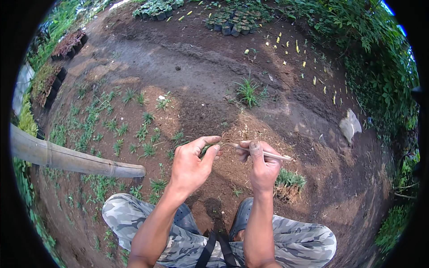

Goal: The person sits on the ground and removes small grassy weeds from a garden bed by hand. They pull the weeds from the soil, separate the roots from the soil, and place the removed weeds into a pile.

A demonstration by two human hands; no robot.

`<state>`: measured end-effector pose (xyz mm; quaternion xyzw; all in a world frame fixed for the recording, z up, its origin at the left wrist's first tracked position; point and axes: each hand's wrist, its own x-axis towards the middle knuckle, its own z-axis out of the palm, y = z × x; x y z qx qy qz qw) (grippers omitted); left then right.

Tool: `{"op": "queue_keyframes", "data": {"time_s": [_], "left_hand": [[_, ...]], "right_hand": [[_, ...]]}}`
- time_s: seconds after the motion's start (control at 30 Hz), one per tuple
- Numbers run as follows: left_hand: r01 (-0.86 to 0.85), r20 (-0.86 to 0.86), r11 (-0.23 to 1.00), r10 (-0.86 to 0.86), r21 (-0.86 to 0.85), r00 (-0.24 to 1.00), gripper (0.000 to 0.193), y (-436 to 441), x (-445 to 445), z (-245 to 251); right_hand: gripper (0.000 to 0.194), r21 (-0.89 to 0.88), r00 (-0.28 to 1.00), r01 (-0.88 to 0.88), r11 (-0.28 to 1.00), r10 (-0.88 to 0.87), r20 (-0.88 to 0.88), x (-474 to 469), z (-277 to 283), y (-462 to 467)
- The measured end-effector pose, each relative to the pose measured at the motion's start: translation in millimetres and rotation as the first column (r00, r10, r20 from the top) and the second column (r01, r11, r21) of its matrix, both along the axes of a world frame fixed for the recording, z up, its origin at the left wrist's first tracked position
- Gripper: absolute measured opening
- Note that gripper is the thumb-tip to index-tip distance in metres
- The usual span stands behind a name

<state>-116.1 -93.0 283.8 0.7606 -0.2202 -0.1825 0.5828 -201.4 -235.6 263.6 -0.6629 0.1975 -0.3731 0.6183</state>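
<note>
My left hand [196,162] pinches a small grassy plant [203,150] whose brown roots stick out past the fingertips. In my right hand [263,160] is a thin, pale stick-like tool [275,155], its tip at the roots; whether it is wood cannot be told. Both hands are raised over the soil between my knees, close together but apart. Just right of my right forearm, a clump of green seedlings [291,178] with pale roots lies on the ground. A taller grass tuft [249,92] grows ahead of my hands.
A bamboo pole [97,166] reaches in from the left above rows of small plants [148,149]. Potted plants [234,25] stand at the far side, and seedling trays [68,45] far left. Yellow stakes [297,47] and a whitish sack-like piece [350,126] are at right.
</note>
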Motion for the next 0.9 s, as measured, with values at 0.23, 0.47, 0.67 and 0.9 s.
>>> {"op": "queue_keyframes", "data": {"time_s": [0.23,0.47,0.67,0.9], "left_hand": [[-0.013,-0.007,1.0,0.013,0.01,1.0,0.024,-1,0,1],[-0.002,0.052,1.0,0.001,0.018,0.999,0.023,0,-1,2],[-0.002,0.032,1.0,0.002,0.001,0.999,0.023,-2,-1,3],[0.03,-0.033,0.997,-0.032,-0.073,0.999,0.022,0,2,0]], "right_hand": [[0.019,0.2,0.98,-0.177,0.964,0.153,0.127,-5,-2,-7],[0.03,0.203,0.978,-0.198,0.959,0.181,0.1,-5,-4,-12],[0.027,0.138,0.999,-0.045,0.989,0.046,-0.002,-5,-8,-11],[0.025,0.267,0.998,-0.039,0.963,0.027,0.048,-7,-8,-21]]}}
